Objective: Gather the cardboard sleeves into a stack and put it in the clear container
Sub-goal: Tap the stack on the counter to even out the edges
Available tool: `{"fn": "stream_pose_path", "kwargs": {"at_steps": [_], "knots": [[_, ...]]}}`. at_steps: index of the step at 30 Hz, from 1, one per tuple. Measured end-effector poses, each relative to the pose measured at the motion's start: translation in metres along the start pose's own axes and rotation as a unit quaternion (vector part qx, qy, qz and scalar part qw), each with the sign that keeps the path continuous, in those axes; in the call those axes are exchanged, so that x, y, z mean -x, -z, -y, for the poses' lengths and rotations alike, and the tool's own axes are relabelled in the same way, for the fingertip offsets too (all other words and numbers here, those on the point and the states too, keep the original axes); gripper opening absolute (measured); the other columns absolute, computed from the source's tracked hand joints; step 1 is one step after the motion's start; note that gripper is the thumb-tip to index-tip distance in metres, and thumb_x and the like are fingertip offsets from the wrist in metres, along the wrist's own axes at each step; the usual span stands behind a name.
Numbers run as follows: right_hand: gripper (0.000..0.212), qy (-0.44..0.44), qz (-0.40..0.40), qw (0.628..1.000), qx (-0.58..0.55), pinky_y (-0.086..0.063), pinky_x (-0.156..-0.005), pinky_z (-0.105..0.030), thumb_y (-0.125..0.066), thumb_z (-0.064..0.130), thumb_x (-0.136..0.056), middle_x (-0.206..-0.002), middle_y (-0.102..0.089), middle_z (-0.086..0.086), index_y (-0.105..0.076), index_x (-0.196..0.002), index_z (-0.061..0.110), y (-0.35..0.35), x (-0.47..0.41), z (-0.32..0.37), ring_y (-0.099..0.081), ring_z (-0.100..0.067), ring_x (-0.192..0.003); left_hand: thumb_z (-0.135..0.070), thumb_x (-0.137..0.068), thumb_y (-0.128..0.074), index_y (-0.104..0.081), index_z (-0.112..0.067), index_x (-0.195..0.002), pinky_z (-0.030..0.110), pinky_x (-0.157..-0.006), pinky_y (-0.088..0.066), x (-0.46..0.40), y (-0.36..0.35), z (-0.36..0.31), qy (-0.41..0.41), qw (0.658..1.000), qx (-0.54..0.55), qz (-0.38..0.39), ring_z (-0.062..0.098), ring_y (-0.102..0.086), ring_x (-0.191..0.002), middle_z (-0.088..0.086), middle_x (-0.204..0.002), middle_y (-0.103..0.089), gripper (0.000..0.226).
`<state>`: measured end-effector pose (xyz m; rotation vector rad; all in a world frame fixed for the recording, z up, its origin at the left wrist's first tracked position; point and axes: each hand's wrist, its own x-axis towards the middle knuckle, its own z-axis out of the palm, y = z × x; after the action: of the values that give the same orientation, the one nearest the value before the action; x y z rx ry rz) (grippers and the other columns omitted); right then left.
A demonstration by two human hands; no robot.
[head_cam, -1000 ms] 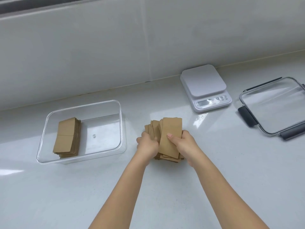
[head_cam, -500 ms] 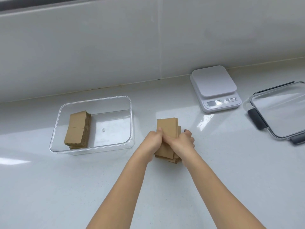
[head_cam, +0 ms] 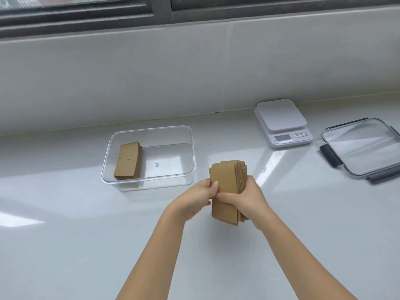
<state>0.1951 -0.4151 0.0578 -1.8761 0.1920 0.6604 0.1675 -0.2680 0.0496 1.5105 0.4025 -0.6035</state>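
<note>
A pale, glossy bench (head_cam: pixel 86 245) is seen from above, running back to a tiled wall (head_cam: pixel 151 79) under a dark window frame (head_cam: pixel 160 11).

Near the middle of the bench, a stack of brown cardboard sleeves (head_cam: pixel 227 180) is held by 2 bare hands. The left hand (head_cam: pixel 195 199) grips the stack's left edge with the thumb across the front face; the right hand (head_cam: pixel 246 198) wraps the right edge, fingers closed around it. The stack's far edges are slightly fanned, not flush. Whether its lower end touches the bench cannot be told.

Just to the left, toward the back edge, stands the clear container (head_cam: pixel 190 152), a rectangular open tub. Inside, against its left wall, lies a second stack of cardboard sleeves (head_cam: pixel 127 161), flat on the floor; the right half of the tub's floor is bare. The held stack is beside the tub's near right corner, apart from it.

At the back right, close to the wall, sits a white kitchen scale (head_cam: pixel 281 120). Farther right, cut by the right border of the view, lies a clear lid with grey clips (head_cam: pixel 365 148).

Bare bench surface spreads across the near left, and between the hands and the scale.
</note>
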Motion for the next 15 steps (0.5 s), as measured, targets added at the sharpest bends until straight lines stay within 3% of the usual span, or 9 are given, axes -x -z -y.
{"fn": "stream_pose_path", "kwargs": {"at_steps": [2, 4, 6, 7, 9, 10, 12, 15], "knots": [[0.064, 0.059, 0.008, 0.996, 0.073, -0.056, -0.067, -0.035, -0.083, 0.033, -0.058, -0.1, -0.061, 0.004, -0.045, -0.107, 0.021, -0.009, 0.022, 0.013, -0.064, -0.015, -0.091, -0.021, -0.096, -0.049, -0.054, -0.02, -0.121, 0.034, -0.103, -0.043, 0.029, 0.018, 0.003, -0.045, 0.997, -0.052, -0.02, 0.015, -0.056, -0.113, -0.003, -0.12, -0.061, 0.026], [0.059, 0.133, 0.011, 0.972, 0.194, -0.052, -0.066, -0.029, -0.079, 0.042, -0.06, -0.095, -0.061, 0.009, -0.044, -0.103, 0.024, -0.023, 0.047, 0.028, -0.062, -0.013, -0.086, -0.016, -0.082, -0.069, -0.042, -0.021, -0.135, 0.023, -0.094, -0.045, 0.065, 0.035, 0.006, -0.122, 0.986, -0.074, -0.091, 0.011, -0.052, -0.119, -0.006, -0.131, -0.052, 0.059], [0.052, 0.218, 0.006, 0.909, 0.356, -0.048, -0.066, -0.029, -0.071, 0.047, -0.066, -0.094, -0.058, 0.009, -0.042, -0.101, 0.024, -0.043, 0.064, 0.038, -0.059, -0.017, -0.085, -0.023, -0.069, -0.081, -0.02, -0.026, -0.148, 0.021, -0.1, -0.036, 0.099, 0.047, 0.012, -0.195, 0.936, -0.208, -0.206, 0.004, -0.037, -0.129, -0.015, -0.139, -0.035, 0.1], [0.049, 0.259, 0.007, 0.867, 0.427, -0.047, -0.067, -0.031, -0.068, 0.044, -0.069, -0.097, -0.057, 0.006, -0.041, -0.103, 0.022, -0.055, 0.07, 0.04, -0.057, -0.02, -0.087, -0.03, -0.068, -0.08, -0.012, -0.026, -0.15, 0.026, -0.107, -0.028, 0.112, 0.051, 0.016, -0.216, 0.88, -0.338, -0.254, 0.004, -0.028, -0.134, -0.014, -0.144, -0.029, 0.107], [0.048, 0.304, 0.026, 0.797, 0.521, -0.042, -0.067, -0.032, -0.066, 0.03, -0.072, -0.104, -0.054, 0.0, -0.041, -0.11, 0.016, -0.078, 0.076, 0.041, -0.055, -0.024, -0.095, -0.03, -0.074, -0.071, -0.008, -0.022, -0.15, 0.04, -0.117, -0.012, 0.124, 0.053, 0.027, -0.203, 0.756, -0.555, -0.282, 0.012, -0.012, -0.146, -0.008, -0.155, -0.02, 0.1], [0.049, 0.315, 0.038, 0.773, 0.55, -0.038, -0.066, -0.032, -0.065, 0.023, -0.072, -0.108, -0.053, -0.003, -0.041, -0.113, 0.013, -0.091, 0.078, 0.038, -0.054, -0.025, -0.098, -0.024, -0.078, -0.066, -0.009, -0.019, -0.149, 0.043, -0.118, -0.007, 0.126, 0.05, 0.034, -0.168, 0.719, -0.617, -0.273, 0.015, -0.007, -0.147, -0.006, -0.155, -0.019, 0.091], [0.046, 0.331, 0.05, 0.738, 0.586, -0.033, -0.066, -0.03, -0.064, 0.014, -0.073, -0.108, -0.051, -0.005, -0.042, -0.113, 0.01, -0.114, 0.081, 0.035, -0.052, -0.025, -0.098, -0.014, -0.078, -0.058, -0.02, -0.014, -0.142, 0.045, -0.117, -0.007, 0.126, 0.044, 0.049, -0.093, 0.696, -0.661, -0.264, 0.02, -0.016, -0.144, -0.001, -0.146, -0.028, 0.075], [0.035, 0.336, 0.057, 0.712, 0.614, -0.03, -0.066, -0.031, -0.062, 0.011, -0.074, -0.098, -0.045, -0.005, -0.043, -0.103, 0.011, -0.135, 0.079, 0.026, -0.042, -0.022, -0.083, -0.015, -0.075, -0.058, -0.032, -0.012, -0.125, 0.041, -0.113, -0.017, 0.124, 0.043, 0.066, -0.032, 0.7, -0.653, -0.286, 0.021, -0.039, -0.122, 0.003, -0.125, -0.04, 0.057]]}}
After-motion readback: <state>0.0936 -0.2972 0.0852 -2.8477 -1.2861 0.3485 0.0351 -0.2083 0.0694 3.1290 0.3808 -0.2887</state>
